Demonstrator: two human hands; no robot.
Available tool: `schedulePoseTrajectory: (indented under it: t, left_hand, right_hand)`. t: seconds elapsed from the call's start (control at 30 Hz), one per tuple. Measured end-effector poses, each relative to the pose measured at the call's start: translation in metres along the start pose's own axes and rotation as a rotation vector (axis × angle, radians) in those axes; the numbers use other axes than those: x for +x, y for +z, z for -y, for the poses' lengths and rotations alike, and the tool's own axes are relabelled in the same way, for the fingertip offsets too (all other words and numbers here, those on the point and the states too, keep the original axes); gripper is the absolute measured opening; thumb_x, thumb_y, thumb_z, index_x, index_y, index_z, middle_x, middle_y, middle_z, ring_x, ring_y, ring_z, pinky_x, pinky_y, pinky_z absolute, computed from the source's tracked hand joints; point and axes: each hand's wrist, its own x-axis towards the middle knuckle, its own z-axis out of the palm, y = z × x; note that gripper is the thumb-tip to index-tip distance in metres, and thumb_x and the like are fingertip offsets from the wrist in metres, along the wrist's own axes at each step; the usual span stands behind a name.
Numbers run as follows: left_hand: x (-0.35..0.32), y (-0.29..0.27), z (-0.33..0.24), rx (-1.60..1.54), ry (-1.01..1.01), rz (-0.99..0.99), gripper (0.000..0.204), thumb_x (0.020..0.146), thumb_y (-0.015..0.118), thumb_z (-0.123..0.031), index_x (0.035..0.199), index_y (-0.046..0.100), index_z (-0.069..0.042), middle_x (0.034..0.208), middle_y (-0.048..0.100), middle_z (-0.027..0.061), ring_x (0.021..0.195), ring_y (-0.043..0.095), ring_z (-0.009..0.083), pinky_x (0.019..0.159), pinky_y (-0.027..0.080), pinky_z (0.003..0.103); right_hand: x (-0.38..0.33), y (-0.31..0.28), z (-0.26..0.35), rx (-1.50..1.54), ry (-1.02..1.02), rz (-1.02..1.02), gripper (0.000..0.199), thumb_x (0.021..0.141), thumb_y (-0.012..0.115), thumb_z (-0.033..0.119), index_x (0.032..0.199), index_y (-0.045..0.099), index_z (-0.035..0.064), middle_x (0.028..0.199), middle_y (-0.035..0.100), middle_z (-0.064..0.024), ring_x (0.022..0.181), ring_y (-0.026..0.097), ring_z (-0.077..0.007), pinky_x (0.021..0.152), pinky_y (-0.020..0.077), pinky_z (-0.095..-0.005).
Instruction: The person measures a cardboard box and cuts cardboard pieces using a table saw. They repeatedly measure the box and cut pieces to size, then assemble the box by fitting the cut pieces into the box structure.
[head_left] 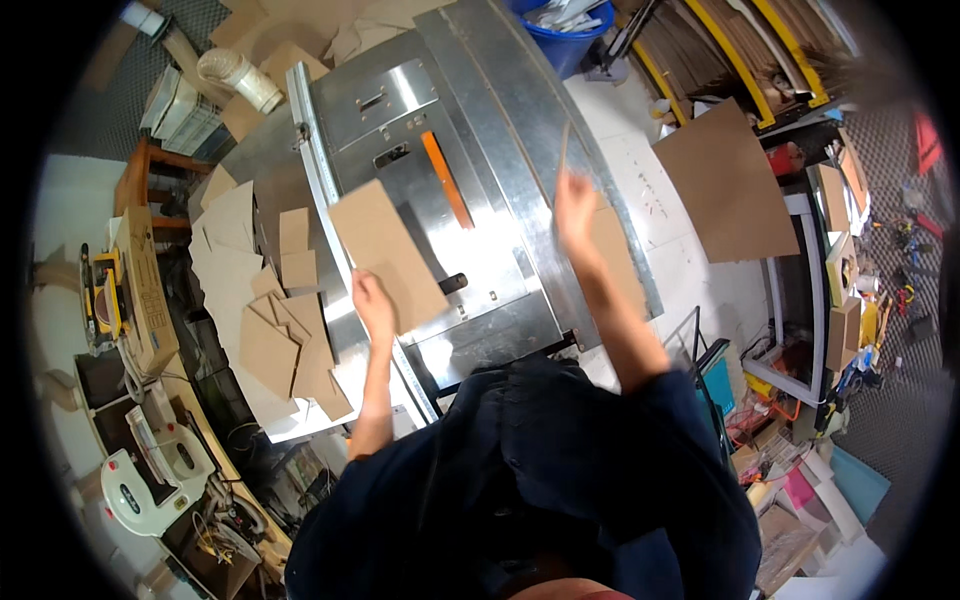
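**Brown board held over the saw bench**

While the left hand (372, 300) grips a flat brown board (388, 255) by its near edge, the board sits tilted over the shiny metal saw bench (480, 120), just left of the orange slot plate (446, 180). The fingers of that hand are closed on the board. The right hand (574, 205) is up in the air, right of the orange slot plate, and it pinches a thin stick (563, 150) that points away from the person. Its fingers look closed on the stick, though the hand is a bit blurred.

I think the step in hand is getting the board ready at the saw. The next move seems to call for laying the board flat on the metal and keeping both hands well away from the slot.

Left of the saw bench lies a pile of cut brown pieces (275, 320). Far right of it, a big brown sheet (725, 185) rests on a white top.
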Motion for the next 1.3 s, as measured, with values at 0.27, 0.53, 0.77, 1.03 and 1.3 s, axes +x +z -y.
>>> schedulePoseTrajectory:
  t: [0.27, 0.53, 0.77, 1.03, 1.3]
  left_hand:
    - [-0.123, 0.099, -0.085, -0.248, -0.182, 0.266, 0.026, 0.102, 0.045, -0.022, 0.101, 0.054, 0.002, 0.086, 0.057, 0.0053, 0.081, 0.048, 0.0122, 0.075, 0.042, 0.028]
    - [-0.236, 0.21, -0.18, -0.287, 0.011, 0.62, 0.026, 0.101, 0.05, -0.022, 0.108, 0.053, 0.003, 0.096, 0.061, 0.0065, 0.087, 0.052, 0.0119, 0.08, 0.044, 0.027]
    - [-0.385, 0.357, -0.232, -0.361, -0.022, 0.792, 0.032, 0.101, 0.05, -0.027, 0.112, 0.052, 0.003, 0.103, 0.06, 0.0091, 0.092, 0.054, 0.0144, 0.083, 0.045, 0.029]
    - [-0.489, 0.522, -0.34, -0.373, 0.258, 1.33, 0.022, 0.101, 0.053, -0.023, 0.102, 0.053, -0.001, 0.086, 0.053, 0.0001, 0.079, 0.045, 0.0073, 0.072, 0.04, 0.023]
    - [-0.576, 0.726, -0.456, -0.606, 0.419, 1.569, 0.029, 0.099, 0.056, -0.021, 0.118, 0.054, 0.0, 0.1, 0.058, 0.002, 0.092, 0.052, 0.0101, 0.083, 0.041, 0.024]
  right_hand:
    - [0.102, -0.057, 0.123, 0.005, -0.227, 0.036, 0.04, 0.082, 0.073, 0.034, 0.096, 0.065, -0.0018, 0.085, 0.069, -0.0129, 0.083, 0.066, -0.0231, 0.076, 0.0505, -0.0345]
    - [-0.045, -0.4, -0.076, 0.012, 0.283, 0.129, 0.027, 0.094, 0.062, 0.026, 0.096, 0.063, -0.0014, 0.078, 0.063, -0.0026, 0.067, 0.056, -0.0102, 0.064, 0.0456, -0.0256]
    - [-0.147, -0.633, -0.138, 0.039, 0.569, -0.361, 0.027, 0.088, 0.065, 0.024, 0.099, 0.065, -0.0015, 0.082, 0.068, -0.0072, 0.07, 0.064, -0.0132, 0.066, 0.0521, -0.0269]
    - [-0.111, -0.732, -0.158, 0.24, 0.621, -0.759, 0.022, 0.092, 0.063, 0.024, 0.1, 0.062, 0.0027, 0.081, 0.067, -0.0055, 0.068, 0.062, -0.0113, 0.062, 0.0489, -0.0258]
    - [0.012, -0.802, -0.167, 0.387, 0.583, -0.832, 0.025, 0.095, 0.059, 0.026, 0.107, 0.061, 0.0049, 0.088, 0.065, -0.0024, 0.073, 0.06, -0.0084, 0.063, 0.0465, -0.0228]
